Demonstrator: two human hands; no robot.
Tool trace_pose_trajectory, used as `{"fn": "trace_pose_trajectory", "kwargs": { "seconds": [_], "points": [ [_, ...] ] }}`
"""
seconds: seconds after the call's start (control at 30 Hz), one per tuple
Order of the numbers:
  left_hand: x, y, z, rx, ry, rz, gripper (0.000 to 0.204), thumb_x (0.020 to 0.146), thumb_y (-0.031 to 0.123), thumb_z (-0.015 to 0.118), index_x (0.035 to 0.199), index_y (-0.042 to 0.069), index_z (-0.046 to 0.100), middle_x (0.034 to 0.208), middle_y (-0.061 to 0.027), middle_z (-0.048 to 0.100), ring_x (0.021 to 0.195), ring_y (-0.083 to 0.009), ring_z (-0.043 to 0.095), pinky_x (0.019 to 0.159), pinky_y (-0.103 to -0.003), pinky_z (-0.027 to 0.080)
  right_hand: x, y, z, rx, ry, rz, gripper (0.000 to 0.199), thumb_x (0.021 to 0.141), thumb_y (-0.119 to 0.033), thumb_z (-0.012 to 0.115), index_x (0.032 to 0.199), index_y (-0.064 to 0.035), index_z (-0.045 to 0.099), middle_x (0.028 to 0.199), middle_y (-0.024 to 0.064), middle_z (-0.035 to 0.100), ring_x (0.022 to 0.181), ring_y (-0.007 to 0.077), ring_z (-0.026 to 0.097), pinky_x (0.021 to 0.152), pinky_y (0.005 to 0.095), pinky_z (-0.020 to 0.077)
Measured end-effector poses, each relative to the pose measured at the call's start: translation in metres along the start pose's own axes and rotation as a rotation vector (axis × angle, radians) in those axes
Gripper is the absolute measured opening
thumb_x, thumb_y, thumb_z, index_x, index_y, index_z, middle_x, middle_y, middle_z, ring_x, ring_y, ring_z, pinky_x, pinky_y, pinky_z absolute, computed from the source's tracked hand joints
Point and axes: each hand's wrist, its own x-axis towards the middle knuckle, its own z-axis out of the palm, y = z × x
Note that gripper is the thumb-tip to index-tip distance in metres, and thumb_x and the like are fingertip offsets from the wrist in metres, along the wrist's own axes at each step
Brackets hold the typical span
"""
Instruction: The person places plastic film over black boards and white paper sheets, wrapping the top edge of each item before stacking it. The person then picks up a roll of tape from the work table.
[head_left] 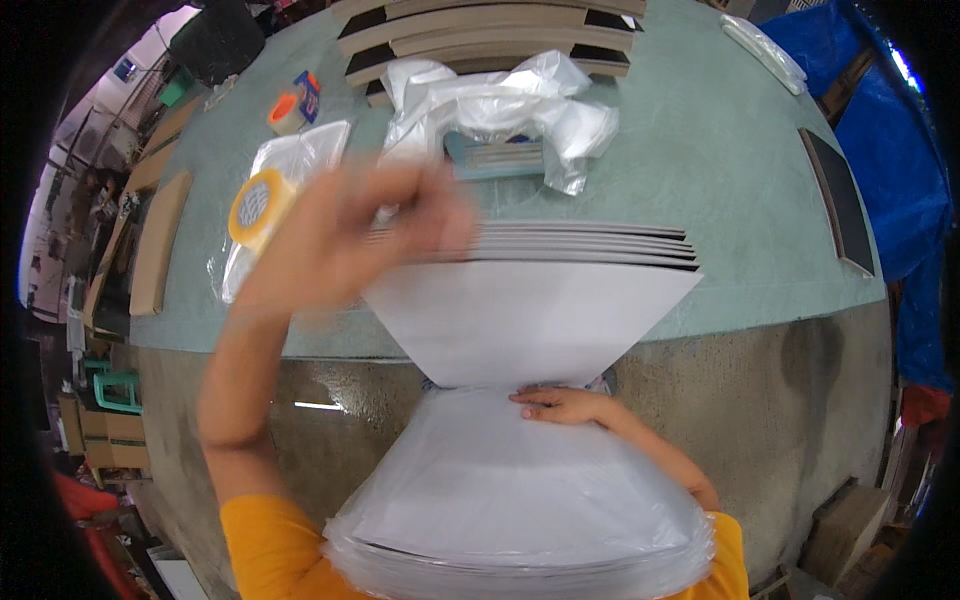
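Note:
My left hand [400,220] is raised over the table and smeared by motion, so its fingers and anything in them cannot be made out. Below it, a stack of white boards with dark edges [540,315] reaches over the table's near edge. Against my body lies a pile of clear plastic sheets or bags [520,490], with a white surface showing through. My right hand [560,405] rests on the pile's far end, fingers stretched out, close to the boards' near edge.
On the green table [690,150] lie a yellow tape roll [262,208], a tape dispenser [297,105], crumpled plastic wrap [500,95] and stacked brown boards [480,35]. A dark panel [836,200] is at the right edge. A blue tarp [890,150] hangs beyond it.

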Motion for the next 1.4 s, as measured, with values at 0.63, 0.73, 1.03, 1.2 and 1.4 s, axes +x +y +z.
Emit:
{"fn": "trace_pose_trajectory", "kwargs": {
  "seconds": [0.63,0.73,1.03,1.2,1.4],
  "points": [
    [0.238,-0.108,0.001,0.335,0.471,-0.046,0.031,0.082,0.028,0.050,0.088,-0.001,0.059,0.085,-0.0193,0.059,0.081,-0.0334,0.056,0.072,-0.040,0.042,0.010,0.011,-0.001,0.013,0.035,-0.014,0.053,0.088,-0.043,0.037,0.125,-0.0059,0.039,0.128,0.0168,0.038,0.120,0.0286,0.034,0.100,0.0315,0.0244],
    [0.227,-0.114,0.006,0.260,0.390,-0.024,0.033,0.083,0.025,0.051,0.098,-0.004,0.055,0.093,-0.0206,0.058,0.082,-0.0319,0.056,0.074,-0.037,0.043,0.008,0.007,-0.003,-0.019,0.041,0.029,0.054,0.088,-0.045,0.036,0.126,-0.0066,0.039,0.128,0.0166,0.038,0.120,0.0289,0.034,0.100,0.0321,0.0242],
    [0.193,-0.099,-0.042,0.160,0.645,-0.152,0.021,0.080,0.008,0.046,0.096,-0.002,0.056,0.085,-0.0143,0.060,0.078,-0.0276,0.057,0.070,-0.038,0.044,0.005,0.001,-0.004,-0.010,0.060,0.065,0.054,0.087,-0.047,0.036,0.126,-0.0079,0.039,0.127,0.0158,0.040,0.119,0.0285,0.035,0.099,0.0321,0.0257],
    [0.046,-0.007,-0.104,1.244,1.008,0.315,0.030,0.060,-0.005,0.056,0.089,0.001,0.054,0.084,-0.0181,0.056,0.077,-0.0339,0.054,0.069,-0.039,0.044,0.008,0.015,0.007,0.019,0.111,0.079,0.053,0.087,-0.046,0.038,0.124,-0.0075,0.041,0.126,0.0150,0.041,0.118,0.0279,0.037,0.098,0.0317,0.0275],
    [-0.115,0.024,0.020,0.542,0.158,0.123,0.025,0.063,-0.002,0.052,0.088,0.000,0.054,0.078,-0.0189,0.055,0.074,-0.0336,0.055,0.065,-0.037,0.043,-0.010,-0.020,-0.019,0.046,-0.042,0.038,0.048,0.086,-0.038,0.046,0.120,-0.0039,0.045,0.123,0.0139,0.045,0.115,0.0243,0.041,0.097,0.0322,0.0298]
  ]
}}
